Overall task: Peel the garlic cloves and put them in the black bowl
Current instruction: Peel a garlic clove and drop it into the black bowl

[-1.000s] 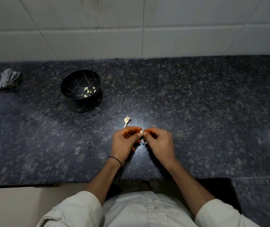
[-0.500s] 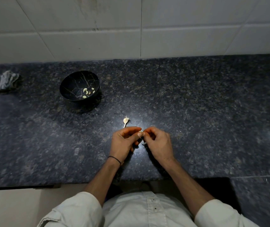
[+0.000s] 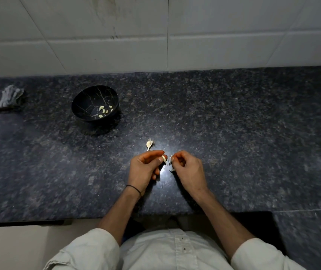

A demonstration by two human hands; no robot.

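While the left hand [image 3: 146, 169] pinches a garlic clove [image 3: 164, 158], the right hand [image 3: 188, 169] pinches loose papery skin [image 3: 170, 163].

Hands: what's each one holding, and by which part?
Left hand pinches a clove by one end, thumb and forefinger; the other end sticks out. Right hand pinches loose skin at its fingertips.

A person is wearing a pale, off-white buttoned shirt [image 3: 175, 250], its sleeves [image 3: 89, 250] rolled up to the elbows. A black band [image 3: 134, 189] is circling the wrist of the left hand [image 3: 144, 169].
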